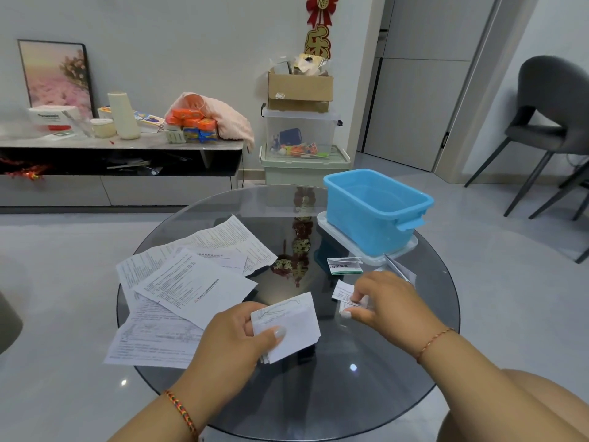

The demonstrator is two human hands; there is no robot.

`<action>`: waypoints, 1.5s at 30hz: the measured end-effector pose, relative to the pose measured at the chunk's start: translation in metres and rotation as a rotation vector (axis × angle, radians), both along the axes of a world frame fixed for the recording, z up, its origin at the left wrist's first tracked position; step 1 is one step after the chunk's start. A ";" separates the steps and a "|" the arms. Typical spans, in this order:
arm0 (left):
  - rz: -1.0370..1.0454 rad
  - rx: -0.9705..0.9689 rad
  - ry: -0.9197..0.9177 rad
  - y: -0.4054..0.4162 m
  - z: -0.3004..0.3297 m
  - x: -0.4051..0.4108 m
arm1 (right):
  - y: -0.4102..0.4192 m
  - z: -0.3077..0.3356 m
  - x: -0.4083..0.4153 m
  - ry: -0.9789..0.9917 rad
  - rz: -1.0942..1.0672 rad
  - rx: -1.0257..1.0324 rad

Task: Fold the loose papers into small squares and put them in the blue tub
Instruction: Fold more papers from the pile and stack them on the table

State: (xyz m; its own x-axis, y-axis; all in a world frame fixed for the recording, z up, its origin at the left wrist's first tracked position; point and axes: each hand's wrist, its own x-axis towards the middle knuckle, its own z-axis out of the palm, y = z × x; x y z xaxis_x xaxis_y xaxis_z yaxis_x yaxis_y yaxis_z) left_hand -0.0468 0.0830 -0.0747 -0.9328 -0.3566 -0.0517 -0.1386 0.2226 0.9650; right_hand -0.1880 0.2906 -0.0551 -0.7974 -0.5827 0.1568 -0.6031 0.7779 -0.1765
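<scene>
Currently, the loose papers (188, 282) lay fanned at the left of the round glass surface (366, 393). The left hand (232, 339) gripped a folded paper (288, 323), thumb on top. The right hand (385, 301) pinched a small folded slip (342, 293). Paper this light and limp was judged best held at its edges. The blue tub (376, 208) stood far right, by a grey chair (551, 122).

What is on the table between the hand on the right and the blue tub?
In the head view, a small green-and-white folded paper lies between the right hand and the blue tub.
</scene>
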 end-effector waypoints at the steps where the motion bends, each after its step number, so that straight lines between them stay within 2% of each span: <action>1: -0.001 0.002 -0.001 0.000 0.000 0.000 | -0.001 0.000 -0.001 -0.026 -0.014 -0.027; 6: 0.001 -0.009 -0.010 -0.001 -0.001 0.000 | -0.004 0.001 -0.002 -0.145 -0.058 -0.151; 10: 0.003 -0.015 -0.014 -0.001 -0.001 0.001 | -0.005 0.002 -0.002 -0.170 -0.074 -0.165; 14: 0.005 -0.009 -0.018 0.000 -0.001 0.000 | -0.013 0.001 -0.001 -0.207 -0.187 -0.149; 18: 0.014 -0.013 -0.015 0.001 -0.001 0.001 | -0.014 0.008 0.001 -0.278 -0.309 0.012; 23: 0.024 -0.014 -0.010 0.000 -0.002 0.001 | -0.018 0.014 0.008 -0.238 -0.260 0.172; 26: 0.026 -0.020 0.003 -0.001 -0.003 0.001 | -0.019 0.016 0.016 -0.206 -0.253 0.183; 30: 0.035 -0.077 0.005 0.000 -0.004 0.001 | -0.017 0.014 0.026 -0.236 -0.150 0.042; 34: 0.037 -0.190 0.040 0.002 -0.002 0.003 | -0.015 0.012 0.034 -0.187 0.178 -0.217; 37: 0.007 -0.220 0.063 0.003 -0.002 0.005 | -0.020 0.005 0.040 -0.194 0.355 -0.297; 42: 0.037 -0.283 0.089 0.001 -0.001 0.005 | -0.011 0.015 0.031 -0.179 0.290 -0.548; 45: 0.026 -0.314 0.097 0.001 -0.003 0.004 | -0.013 0.017 0.039 -0.310 0.371 -0.536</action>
